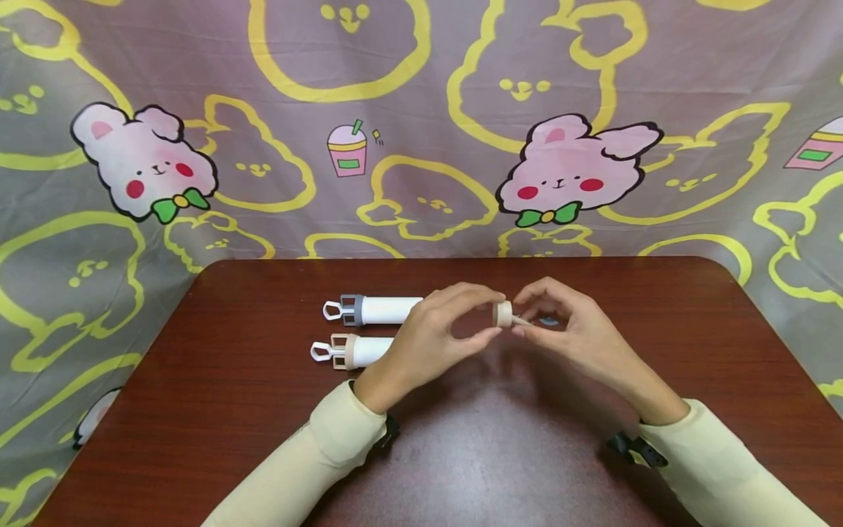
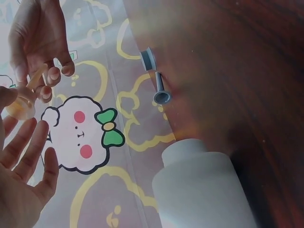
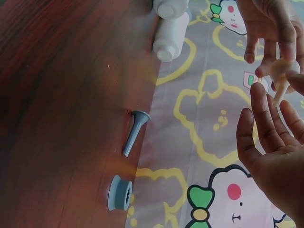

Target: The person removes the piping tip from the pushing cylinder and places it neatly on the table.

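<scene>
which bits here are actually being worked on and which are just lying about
In hand: small beige plastic ring cap with its thin beige nozzle tip, pinched between left hand and right hand.

Lying about: grey-collared white tube, beige-collared white tube, grey nozzle, grey ring.

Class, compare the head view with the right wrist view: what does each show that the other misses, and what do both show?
Only the head view shows the ring handles and collars of the two tubes: the grey-collared tube behind the beige-collared tube, and both sleeves. Only the right wrist view shows the blue nozzle and blue ring lying apart on the table. Both show the left hand and right hand pinching the beige nozzle between them.
</scene>
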`<state>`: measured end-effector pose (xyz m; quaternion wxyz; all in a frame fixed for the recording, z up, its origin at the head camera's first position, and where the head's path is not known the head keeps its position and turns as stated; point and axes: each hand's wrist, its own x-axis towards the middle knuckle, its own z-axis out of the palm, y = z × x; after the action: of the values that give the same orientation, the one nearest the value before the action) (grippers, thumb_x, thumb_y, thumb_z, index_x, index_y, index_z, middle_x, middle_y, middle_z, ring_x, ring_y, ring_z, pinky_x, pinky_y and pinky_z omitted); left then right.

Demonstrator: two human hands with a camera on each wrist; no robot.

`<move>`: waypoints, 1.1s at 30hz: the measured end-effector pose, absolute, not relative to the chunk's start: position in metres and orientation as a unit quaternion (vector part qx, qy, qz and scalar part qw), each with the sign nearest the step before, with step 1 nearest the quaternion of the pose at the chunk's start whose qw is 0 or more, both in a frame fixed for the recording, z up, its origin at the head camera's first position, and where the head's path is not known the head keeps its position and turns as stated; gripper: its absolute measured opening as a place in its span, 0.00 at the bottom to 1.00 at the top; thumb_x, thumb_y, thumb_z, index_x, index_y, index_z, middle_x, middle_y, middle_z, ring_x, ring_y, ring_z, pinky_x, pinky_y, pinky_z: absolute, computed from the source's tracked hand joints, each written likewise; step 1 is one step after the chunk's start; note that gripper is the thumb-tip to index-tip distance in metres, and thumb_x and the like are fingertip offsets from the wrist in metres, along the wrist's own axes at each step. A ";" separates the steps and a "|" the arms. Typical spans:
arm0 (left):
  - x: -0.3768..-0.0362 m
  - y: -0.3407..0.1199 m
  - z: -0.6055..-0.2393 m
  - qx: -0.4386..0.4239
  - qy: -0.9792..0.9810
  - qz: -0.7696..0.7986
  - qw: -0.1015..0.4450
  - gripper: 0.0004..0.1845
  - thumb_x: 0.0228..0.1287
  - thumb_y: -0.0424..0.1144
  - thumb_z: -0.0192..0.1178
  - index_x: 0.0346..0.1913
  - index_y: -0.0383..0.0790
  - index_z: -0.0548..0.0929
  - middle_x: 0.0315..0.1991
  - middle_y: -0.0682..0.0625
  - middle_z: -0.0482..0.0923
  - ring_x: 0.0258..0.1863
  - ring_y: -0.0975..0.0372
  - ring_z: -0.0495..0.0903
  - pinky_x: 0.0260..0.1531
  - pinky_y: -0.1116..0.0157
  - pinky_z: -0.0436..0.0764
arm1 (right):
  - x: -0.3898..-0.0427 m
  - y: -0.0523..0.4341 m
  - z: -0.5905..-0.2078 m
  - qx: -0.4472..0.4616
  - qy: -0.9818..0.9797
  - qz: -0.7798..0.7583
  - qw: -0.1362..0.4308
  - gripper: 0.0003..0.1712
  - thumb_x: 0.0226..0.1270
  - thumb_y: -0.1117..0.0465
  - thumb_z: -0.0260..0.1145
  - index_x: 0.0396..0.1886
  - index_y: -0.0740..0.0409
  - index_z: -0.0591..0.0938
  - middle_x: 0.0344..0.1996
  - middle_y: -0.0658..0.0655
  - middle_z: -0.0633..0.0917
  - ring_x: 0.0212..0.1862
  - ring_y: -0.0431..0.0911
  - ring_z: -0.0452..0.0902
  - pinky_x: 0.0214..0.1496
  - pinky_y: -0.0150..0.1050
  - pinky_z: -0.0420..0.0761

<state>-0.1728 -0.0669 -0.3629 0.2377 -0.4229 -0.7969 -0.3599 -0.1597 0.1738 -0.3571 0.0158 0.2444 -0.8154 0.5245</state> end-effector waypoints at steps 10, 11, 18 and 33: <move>-0.170 -0.070 -0.363 -0.405 -0.790 -0.404 0.221 0.20 0.63 0.34 0.74 0.58 0.36 0.86 0.50 0.48 0.88 0.47 0.62 0.87 0.52 0.64 0.85 | -0.158 0.176 -0.360 0.236 -0.826 0.512 0.019 0.12 0.69 0.69 0.72 0.49 0.61 0.81 0.35 0.54 0.86 0.36 0.44 0.84 0.39 0.33 0.80; -0.171 -0.070 -0.363 -0.404 -0.788 -0.409 0.220 0.21 0.63 0.34 0.74 0.58 0.36 0.86 0.49 0.47 0.88 0.46 0.62 0.87 0.51 0.64 0.86 | -0.158 0.176 -0.360 0.236 -0.826 0.512 0.019 0.12 0.69 0.69 0.72 0.49 0.62 0.81 0.36 0.54 0.86 0.36 0.44 0.84 0.39 0.33 0.80; -0.171 -0.071 -0.365 -0.401 -0.778 -0.434 0.213 0.21 0.64 0.34 0.74 0.58 0.35 0.85 0.49 0.47 0.89 0.46 0.62 0.88 0.52 0.67 0.85 | -0.158 0.175 -0.360 0.235 -0.821 0.520 0.019 0.11 0.69 0.71 0.71 0.47 0.58 0.82 0.38 0.57 0.86 0.36 0.43 0.85 0.39 0.32 0.81; -0.170 -0.071 -0.365 -0.385 -0.755 -0.509 0.148 0.19 0.64 0.29 0.72 0.59 0.34 0.85 0.47 0.45 0.88 0.44 0.60 0.88 0.47 0.68 0.86 | -0.159 0.175 -0.358 0.244 -0.826 0.507 0.037 0.08 0.70 0.69 0.71 0.43 0.53 0.85 0.39 0.57 0.86 0.37 0.41 0.84 0.39 0.33 0.82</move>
<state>-0.1699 -0.0708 -0.3651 0.1484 -0.3852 -0.7552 -0.5092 -0.1587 0.1752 -0.3584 0.0370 0.2438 -0.8261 0.5068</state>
